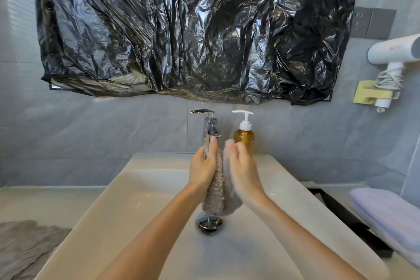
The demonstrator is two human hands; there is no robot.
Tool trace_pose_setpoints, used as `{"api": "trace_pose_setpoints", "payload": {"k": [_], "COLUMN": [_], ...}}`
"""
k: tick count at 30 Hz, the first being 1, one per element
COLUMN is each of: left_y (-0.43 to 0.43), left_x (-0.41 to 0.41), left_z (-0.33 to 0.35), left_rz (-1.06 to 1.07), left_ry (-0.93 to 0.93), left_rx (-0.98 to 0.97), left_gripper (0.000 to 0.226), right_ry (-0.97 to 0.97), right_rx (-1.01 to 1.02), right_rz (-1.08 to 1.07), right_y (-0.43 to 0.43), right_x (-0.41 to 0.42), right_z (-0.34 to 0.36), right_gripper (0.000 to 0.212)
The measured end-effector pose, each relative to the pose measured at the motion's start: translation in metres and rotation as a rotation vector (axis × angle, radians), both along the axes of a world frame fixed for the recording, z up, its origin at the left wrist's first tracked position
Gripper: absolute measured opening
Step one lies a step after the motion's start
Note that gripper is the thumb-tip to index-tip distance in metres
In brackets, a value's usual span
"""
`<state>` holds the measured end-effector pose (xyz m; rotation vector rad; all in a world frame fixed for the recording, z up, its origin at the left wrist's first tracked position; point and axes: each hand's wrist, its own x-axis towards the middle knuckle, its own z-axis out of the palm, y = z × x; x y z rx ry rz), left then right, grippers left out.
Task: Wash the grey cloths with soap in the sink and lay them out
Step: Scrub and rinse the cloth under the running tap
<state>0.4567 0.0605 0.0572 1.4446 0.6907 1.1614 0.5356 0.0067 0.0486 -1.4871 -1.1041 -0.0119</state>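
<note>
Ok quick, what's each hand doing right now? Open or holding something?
Left hand: closed, gripping the grey cloth above the sink.
Right hand: blurred, but its fingers look curled round the same cloth.

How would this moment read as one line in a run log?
step: washing | left hand: grips grey cloth | right hand: grips same cloth, blurred | place: above drain in sink | second cloth: on counter, left

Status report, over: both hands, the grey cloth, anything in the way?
Over sink drain, left hand and right hand hold grey cloth; right hand blurred. On counter at left lies second grey cloth. Nothing blocks sink.
</note>
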Motion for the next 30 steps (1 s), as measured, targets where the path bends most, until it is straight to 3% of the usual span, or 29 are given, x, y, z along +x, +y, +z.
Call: {"api": "trace_pose_setpoints", "payload": {"k": [2, 5, 9, 13, 17, 20, 22, 24, 27, 30], "left_y": [-0.008, -0.015, -0.001, -0.013, 0.003, 0.003, 0.009, 0.019, 0.028, 0.03], "left_x": [0.007, 0.012, 0.01, 0.015, 0.008, 0.006, 0.003, -0.004, -0.012, -0.019], "left_z": [-0.004, -0.007, -0.003, -0.006, -0.002, 0.002, 0.006, 0.006, -0.004, -0.009], "left_rz": [-0.026, -0.108, 0.067, -0.05, 0.064, -0.235, -0.352, -0.307, -0.168, -0.054], "left_ry": [-0.018, -0.036, -0.066, -0.059, -0.048, 0.009, 0.028, 0.085, 0.16, 0.141], "left_rx": [0.011, 0.011, -0.062, -0.096, -0.127, -0.289, -0.311, -0.281, -0.242, -0.195], "left_gripper": [0.056, 0.05, 0.047, 0.038, 0.045, 0.051, 0.042, 0.033, 0.036, 0.034], "right_ry": [-0.083, -0.001, 0.015, 0.286, 0.202, 0.272, 0.285, 0.269, 0.276, 0.299], "right_rx": [0.016, 0.041, -0.002, 0.036, -0.106, -0.026, 0.034, 0.06, 0.1, 0.113], "right_rz": [0.02, -0.058, 0.137, 0.136, 0.306, 0.184, 0.052, -0.054, -0.232, -0.327], "right_y": [0.006, 0.008, 0.007, 0.019, 0.006, 0.008, 0.007, -0.001, -0.012, -0.015], "right_x": [-0.004, 0.004, -0.011, 0.002, -0.01, 0.006, 0.019, 0.032, 0.05, 0.057], "right_z": [-0.004, 0.001, -0.003, 0.002, -0.005, 0.008, 0.016, 0.018, 0.021, 0.021], "right_gripper": [0.034, 0.032, 0.033, 0.027, 0.031, 0.036, 0.036, 0.034, 0.037, 0.039]}}
